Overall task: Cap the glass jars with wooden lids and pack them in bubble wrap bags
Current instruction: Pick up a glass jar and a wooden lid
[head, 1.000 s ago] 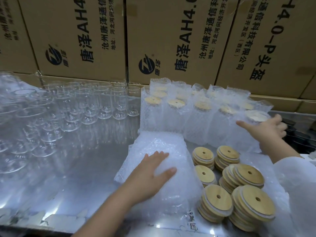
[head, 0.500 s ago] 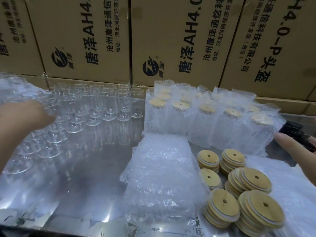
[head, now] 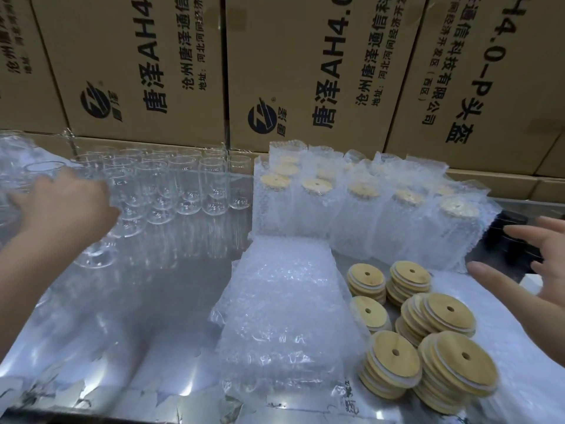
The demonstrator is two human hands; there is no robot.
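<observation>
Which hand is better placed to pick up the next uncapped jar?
Left. The left hand is over the empty glass jars on the left of the table; whether it grips one is blurred. The right hand hovers open across from them, beside the wooden lids, so it is better for fetching a lid.

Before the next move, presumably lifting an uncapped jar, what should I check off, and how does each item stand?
1. Left hand grips a jar: cannot tell; it reaches among the glass jars and its fingers are hidden.
2. Right hand free for a lid: ok, fingers spread and holding nothing.
3. Wooden lids available: ok, several stacks near the right hand.
4. Bubble wrap bags ready: ok, a pile lies mid-table.
5. Packed jars out of the way: ok, standing at the back.
</observation>
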